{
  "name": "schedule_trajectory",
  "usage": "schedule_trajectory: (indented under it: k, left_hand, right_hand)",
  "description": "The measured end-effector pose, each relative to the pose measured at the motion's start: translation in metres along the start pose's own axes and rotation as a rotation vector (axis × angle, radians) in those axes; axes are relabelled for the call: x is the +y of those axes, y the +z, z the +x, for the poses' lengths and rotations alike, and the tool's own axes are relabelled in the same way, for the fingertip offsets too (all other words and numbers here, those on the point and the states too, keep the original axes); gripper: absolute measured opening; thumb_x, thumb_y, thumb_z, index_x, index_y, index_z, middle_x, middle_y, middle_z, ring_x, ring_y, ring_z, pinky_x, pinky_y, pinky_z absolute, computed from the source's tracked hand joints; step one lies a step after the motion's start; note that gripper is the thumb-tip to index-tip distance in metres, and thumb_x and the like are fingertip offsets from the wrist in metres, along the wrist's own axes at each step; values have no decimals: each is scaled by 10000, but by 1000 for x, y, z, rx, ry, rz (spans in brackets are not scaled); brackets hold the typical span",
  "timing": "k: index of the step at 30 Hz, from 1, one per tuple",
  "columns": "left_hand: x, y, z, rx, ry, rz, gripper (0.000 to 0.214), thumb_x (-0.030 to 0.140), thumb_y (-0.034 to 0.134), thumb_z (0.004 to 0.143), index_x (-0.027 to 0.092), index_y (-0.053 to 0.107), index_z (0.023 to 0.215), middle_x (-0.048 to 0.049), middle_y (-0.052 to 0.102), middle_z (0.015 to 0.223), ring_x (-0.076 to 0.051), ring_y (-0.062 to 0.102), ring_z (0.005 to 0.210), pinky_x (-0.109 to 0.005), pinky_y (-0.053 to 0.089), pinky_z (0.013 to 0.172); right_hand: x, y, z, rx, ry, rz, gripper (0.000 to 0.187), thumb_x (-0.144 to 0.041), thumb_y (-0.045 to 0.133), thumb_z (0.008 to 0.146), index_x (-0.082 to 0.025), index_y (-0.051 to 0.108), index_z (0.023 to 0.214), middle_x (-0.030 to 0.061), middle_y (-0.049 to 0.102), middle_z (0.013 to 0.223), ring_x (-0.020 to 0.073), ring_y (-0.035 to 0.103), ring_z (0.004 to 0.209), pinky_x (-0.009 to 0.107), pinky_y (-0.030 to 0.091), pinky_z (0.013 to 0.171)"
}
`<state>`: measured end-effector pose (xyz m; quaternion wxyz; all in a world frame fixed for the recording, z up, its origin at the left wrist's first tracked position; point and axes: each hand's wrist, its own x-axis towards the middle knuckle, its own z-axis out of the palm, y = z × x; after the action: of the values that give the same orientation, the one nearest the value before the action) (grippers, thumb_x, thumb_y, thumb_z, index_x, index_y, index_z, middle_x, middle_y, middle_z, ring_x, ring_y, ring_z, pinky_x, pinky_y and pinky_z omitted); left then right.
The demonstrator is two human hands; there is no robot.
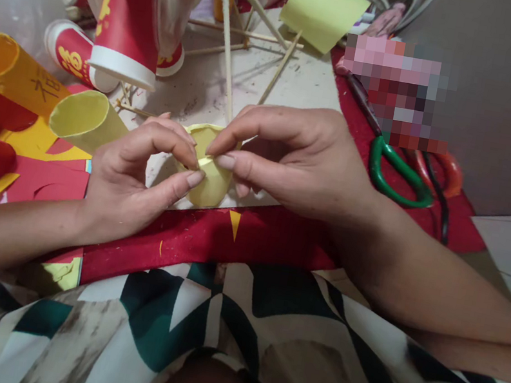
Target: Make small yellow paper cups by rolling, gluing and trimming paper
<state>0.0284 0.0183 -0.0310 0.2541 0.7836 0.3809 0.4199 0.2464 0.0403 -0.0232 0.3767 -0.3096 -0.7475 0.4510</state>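
A small pale yellow paper cylinder (211, 185) stands at the front edge of the white board, its open top facing up. My left hand (142, 163) pinches its rim from the left between thumb and index finger. On the other side, my right hand (286, 154) grips the same rim with thumb and index finger, close to the left fingertips. The far side of the cylinder is partly covered by my fingers. Another pale yellow paper tube (91, 121) lies just beyond my left hand, beside an orange paper tube (24, 77) with a written character.
Red paper cups (130, 20) in clear plastic stand at the back left. A frame of thin wooden sticks (228, 43) rises behind my hands, near a curled yellow-green paper sheet (320, 9). Green-handled scissors (398, 183) lie right on red cloth (276, 241). Red paper scraps (57, 174) lie left.
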Motion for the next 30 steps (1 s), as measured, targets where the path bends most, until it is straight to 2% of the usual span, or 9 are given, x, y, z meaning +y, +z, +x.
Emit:
schedule_trajectory:
  k: [3,7,9,12,15,18,23,27,30]
  left_hand:
    - [3,-1,2,11,-16,-19,109,251,702,915,284,605,875,61,667,857,-165,689,948,-529,499,1140]
    - [5,0,3,24,-19,-5,114,211,675,917,285,603,869,46,668,861,-161,679,945,-527,513,1120]
    - [5,0,3,21,-17,10,124,185,656,920,287,604,873,40,669,866,-163,677,943,-523,520,1099]
    - [4,0,3,1,14,32,111,196,639,931,286,605,875,31,674,859,-183,687,935,-524,538,1045]
    - [2,-1,3,10,61,33,93,217,650,932,282,614,876,21,678,845,-205,695,927,-517,553,992]
    - [2,-1,3,18,31,35,71,257,675,932,275,638,875,21,689,856,-204,690,944,-522,531,1042]
    - [-1,0,2,37,31,32,83,342,725,902,280,685,863,24,720,844,-203,694,924,-517,519,1081]
    - [-4,2,2,51,68,43,21,286,735,891,301,722,883,24,740,844,-207,703,913,-509,521,1069]
    - [-6,1,2,47,131,73,77,243,731,884,310,739,922,26,748,845,-211,710,903,-510,536,1033]
  right_hand:
    - [1,-1,0,24,-24,-28,77,-200,654,934,-184,719,972,4,740,937,81,684,667,168,569,569]
    - [4,-6,1,26,-188,-144,61,-167,676,919,-174,735,936,9,747,928,121,731,880,228,615,800]
    - [5,-9,2,-2,-263,-211,70,-163,669,930,-165,739,934,13,752,945,120,724,912,253,605,856]
    - [7,-12,4,-24,-346,-245,66,-150,688,921,-154,751,941,23,758,938,104,712,883,226,591,828]
    - [8,-13,4,-30,-366,-277,81,-170,684,931,-163,763,947,29,761,926,104,709,865,217,585,806]
    - [8,-14,4,-21,-369,-329,106,-206,672,944,-186,775,957,24,760,937,105,710,865,209,577,797]
    - [7,-16,3,-40,-399,-417,131,-219,676,952,-141,778,977,40,759,917,82,691,846,178,541,776]
    - [7,-16,4,-55,-381,-471,122,-225,648,970,-187,763,962,4,748,912,68,676,844,160,527,774]
    - [7,-16,4,-63,-369,-521,139,-226,625,982,-184,753,948,5,732,890,74,663,824,169,520,754]
